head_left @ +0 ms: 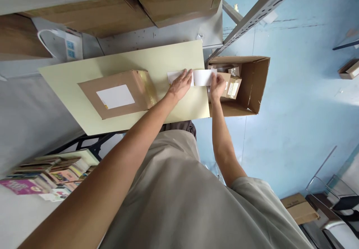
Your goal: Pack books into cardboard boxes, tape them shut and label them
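Observation:
My left hand [180, 86] lies flat with fingers stretched out, pressing on a strip of white paper labels [202, 77] on the pale yellow tabletop [183, 56]. The other end of the strip is pinched in my right hand [218, 87], past the table's right edge. The strip runs straight between both hands; print on it cannot be made out. To the left of my hands sits a taped cardboard box [123, 79], which bears a white label [116, 96] on its top.
An open carton [254, 88] with several small labelled parcels [233, 88] adjoins the table's right edge. Behind the table, a metal rack [252, 13] carries large cardboard boxes [179, 6] and a white power strip [73, 47]. Books [60, 174] are stacked at lower left.

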A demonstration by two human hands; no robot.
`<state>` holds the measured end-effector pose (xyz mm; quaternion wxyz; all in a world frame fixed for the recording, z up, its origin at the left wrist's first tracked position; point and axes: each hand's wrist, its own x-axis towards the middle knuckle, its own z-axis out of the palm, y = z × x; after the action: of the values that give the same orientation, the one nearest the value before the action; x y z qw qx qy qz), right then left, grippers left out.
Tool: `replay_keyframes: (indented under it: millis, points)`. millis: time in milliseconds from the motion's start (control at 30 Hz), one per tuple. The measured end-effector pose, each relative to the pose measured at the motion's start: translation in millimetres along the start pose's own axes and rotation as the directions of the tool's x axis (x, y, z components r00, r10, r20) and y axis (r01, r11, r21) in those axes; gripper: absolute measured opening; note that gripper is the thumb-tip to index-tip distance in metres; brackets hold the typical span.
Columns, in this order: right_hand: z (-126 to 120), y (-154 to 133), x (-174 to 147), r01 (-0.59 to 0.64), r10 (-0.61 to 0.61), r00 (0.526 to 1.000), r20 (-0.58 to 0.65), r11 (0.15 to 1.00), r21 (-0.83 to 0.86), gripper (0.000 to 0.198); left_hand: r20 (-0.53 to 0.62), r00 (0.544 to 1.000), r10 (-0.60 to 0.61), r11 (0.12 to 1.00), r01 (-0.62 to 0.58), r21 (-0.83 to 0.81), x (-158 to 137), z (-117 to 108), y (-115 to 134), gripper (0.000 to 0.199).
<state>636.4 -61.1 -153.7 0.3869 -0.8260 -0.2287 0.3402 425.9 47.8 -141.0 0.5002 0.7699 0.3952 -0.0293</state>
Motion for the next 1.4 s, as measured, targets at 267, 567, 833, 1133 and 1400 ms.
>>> replay_keyframes:
  millis: [267,567,833,1133,1400]
  points:
    - [-47.7,-15.3,-42.1,-0.152,0.162,0.954,-0.253,0.987,0.06,0.058,-0.005,1.0,0.03,0.999,-0.03,-0.025,7.7,-2.2,1.2,0.062]
    - [-50.4,-84.4,-108.8,0.006,0.025,0.995,-0.098,0.953,0.302,0.062,0.071,0.983,-0.168,0.727,0.172,-0.665,-108.1,-56.0,71.4,0.029]
    - [-37.6,-142.9,-168.3,0.106,-0.13,0.99,0.06,0.949,0.298,0.06,-0.1,0.938,-0.331,0.657,0.153,-0.738,-236.5,-109.7,59.9,0.018]
    - [24.0,-216.7,-244.5,0.253,-0.284,0.955,0.082,0.928,0.272,0.061,-0.247,0.966,-0.071,0.616,-0.153,-0.773,-322.1,-158.3,25.1,0.035]
    - [97.9,-258.6,-303.4,0.269,-0.313,0.927,0.206,0.938,0.217,0.063,-0.281,0.96,0.016,0.529,-0.246,-0.812,-393.7,-202.2,-20.0,0.039]
